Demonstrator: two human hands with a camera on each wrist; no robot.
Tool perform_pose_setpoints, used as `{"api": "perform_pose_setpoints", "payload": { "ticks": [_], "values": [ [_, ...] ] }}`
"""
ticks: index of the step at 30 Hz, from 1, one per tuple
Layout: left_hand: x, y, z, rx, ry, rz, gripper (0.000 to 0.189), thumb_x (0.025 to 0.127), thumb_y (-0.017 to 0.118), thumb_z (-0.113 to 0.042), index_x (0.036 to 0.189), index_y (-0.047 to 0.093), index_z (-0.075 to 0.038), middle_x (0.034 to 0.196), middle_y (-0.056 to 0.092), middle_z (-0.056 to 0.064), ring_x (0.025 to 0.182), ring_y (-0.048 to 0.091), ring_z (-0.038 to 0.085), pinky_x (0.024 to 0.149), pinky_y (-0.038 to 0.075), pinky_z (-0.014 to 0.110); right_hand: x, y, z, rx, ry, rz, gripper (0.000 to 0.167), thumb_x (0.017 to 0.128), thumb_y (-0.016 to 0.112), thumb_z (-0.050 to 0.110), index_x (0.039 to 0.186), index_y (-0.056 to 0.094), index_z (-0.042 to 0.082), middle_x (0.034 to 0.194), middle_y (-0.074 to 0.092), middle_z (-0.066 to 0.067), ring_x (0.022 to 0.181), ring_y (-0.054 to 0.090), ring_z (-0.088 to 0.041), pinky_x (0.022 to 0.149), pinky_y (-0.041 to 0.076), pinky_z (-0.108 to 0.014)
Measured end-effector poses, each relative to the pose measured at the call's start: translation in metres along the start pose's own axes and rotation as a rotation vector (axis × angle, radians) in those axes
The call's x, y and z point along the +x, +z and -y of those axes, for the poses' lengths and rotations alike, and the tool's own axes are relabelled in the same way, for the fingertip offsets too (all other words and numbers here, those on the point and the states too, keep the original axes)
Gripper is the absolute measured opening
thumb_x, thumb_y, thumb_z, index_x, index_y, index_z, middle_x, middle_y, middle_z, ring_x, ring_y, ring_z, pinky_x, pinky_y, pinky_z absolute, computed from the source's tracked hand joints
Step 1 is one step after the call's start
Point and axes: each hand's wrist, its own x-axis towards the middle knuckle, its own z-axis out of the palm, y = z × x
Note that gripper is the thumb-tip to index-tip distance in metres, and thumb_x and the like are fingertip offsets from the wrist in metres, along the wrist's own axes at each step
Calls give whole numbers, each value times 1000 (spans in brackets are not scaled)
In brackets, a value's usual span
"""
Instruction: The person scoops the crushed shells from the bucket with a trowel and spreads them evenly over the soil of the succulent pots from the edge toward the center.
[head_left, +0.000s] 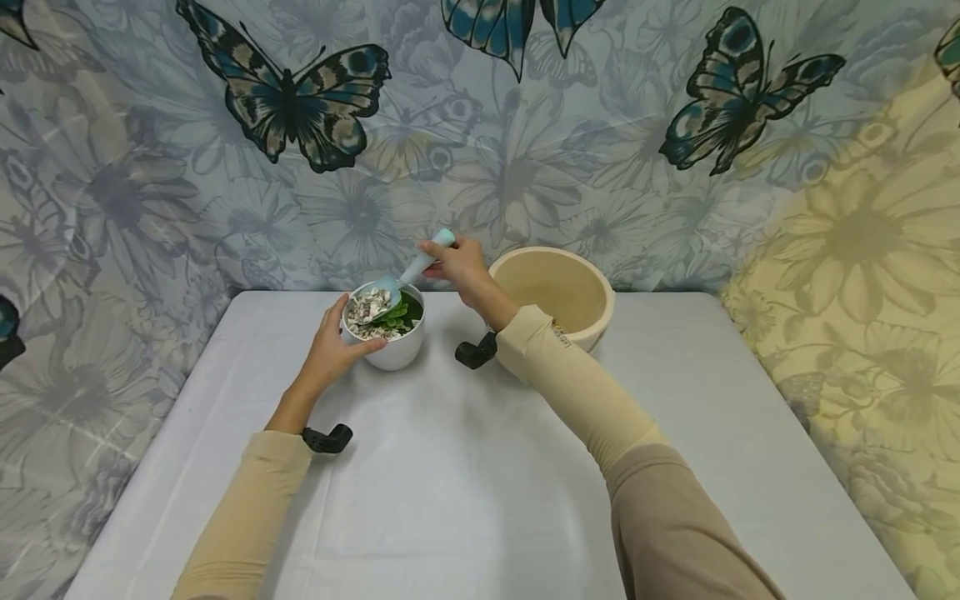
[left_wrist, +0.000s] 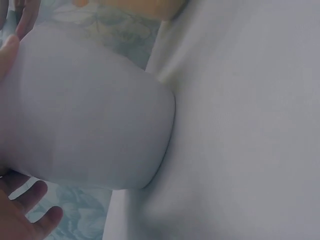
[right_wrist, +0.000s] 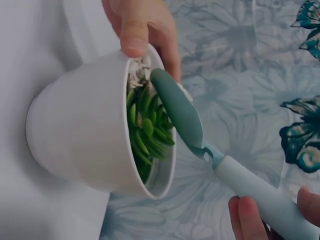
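A small white pot (head_left: pixel 393 348) with a green succulent (head_left: pixel 397 316) and pale pebbles (head_left: pixel 365 308) stands on the table. My left hand (head_left: pixel 335 342) grips the pot's rim and side; in the left wrist view the pot (left_wrist: pixel 85 110) fills the frame with fingers (left_wrist: pixel 27 215) beside it. My right hand (head_left: pixel 457 262) holds the handle of a light blue scoop (head_left: pixel 412 271), whose blade rests over the pebbles. The right wrist view shows the pot (right_wrist: pixel 85 125), the succulent (right_wrist: pixel 147 132), the scoop (right_wrist: pixel 182 112) and the left hand's thumb (right_wrist: pixel 134 30) on the rim.
A larger cream bowl (head_left: pixel 592 312) stands behind my right forearm, near the table's back edge. The table (head_left: pixel 465 483) is covered in white cloth. A butterfly and flower print curtain (head_left: pixel 480 125) hangs behind and to both sides.
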Motion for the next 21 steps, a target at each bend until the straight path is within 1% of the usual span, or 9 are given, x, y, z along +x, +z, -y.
{"api": "perform_pose_setpoints", "payload": {
  "ticks": [2,4,6,9,12,16,19,21],
  "values": [
    [1,-2,-1,10,-10,17,112,80,77,-47,158,5,-13,161,15,19,148,19,40,118,24,59,1,-3,2,-4,6,-4,31,94,64,16,117,59,-4,120,64,-18,107,68,-32,83,59,-31],
    [4,-5,-1,20,-13,40,113,80,77,-49,158,4,-13,161,14,19,148,18,40,117,23,60,3,-5,5,-15,-3,-4,33,94,65,16,119,59,-5,120,64,-18,106,68,-32,83,59,-32],
    [7,-7,-2,28,-12,61,114,79,77,-49,158,3,-14,162,12,19,149,16,41,117,23,61,3,-7,6,-22,-13,-1,34,94,66,16,119,59,-6,115,64,-16,105,68,-32,83,59,-32],
    [11,-8,0,21,-11,75,114,79,77,-48,158,3,-14,163,10,19,150,14,39,118,23,58,3,-6,8,-43,-25,13,34,93,67,15,117,60,-7,105,64,-12,101,69,-30,83,59,-32],
    [11,-8,2,10,-22,71,113,79,78,-47,159,3,-15,163,10,18,150,14,37,119,23,56,2,-5,9,-84,-38,27,32,92,67,15,115,61,-7,99,63,-9,98,69,-30,82,59,-30],
    [10,-6,3,-3,-23,49,113,79,78,-48,159,4,-17,163,12,17,150,16,38,118,24,58,3,-4,9,-113,-65,28,30,94,66,16,113,60,-6,99,61,-8,101,68,-32,82,59,-30],
    [8,-5,2,1,-39,29,114,78,78,-50,159,4,-17,162,13,18,149,17,40,117,24,60,4,-7,6,-66,-47,23,27,94,65,15,111,60,-5,100,61,-8,103,68,-32,83,59,-30],
    [6,-4,1,12,-52,22,115,78,77,-51,159,3,-16,162,12,18,149,16,41,117,23,62,6,-9,3,-24,-25,20,24,94,64,15,108,61,-5,98,62,-8,99,70,-30,81,60,-30]
  ]
}}
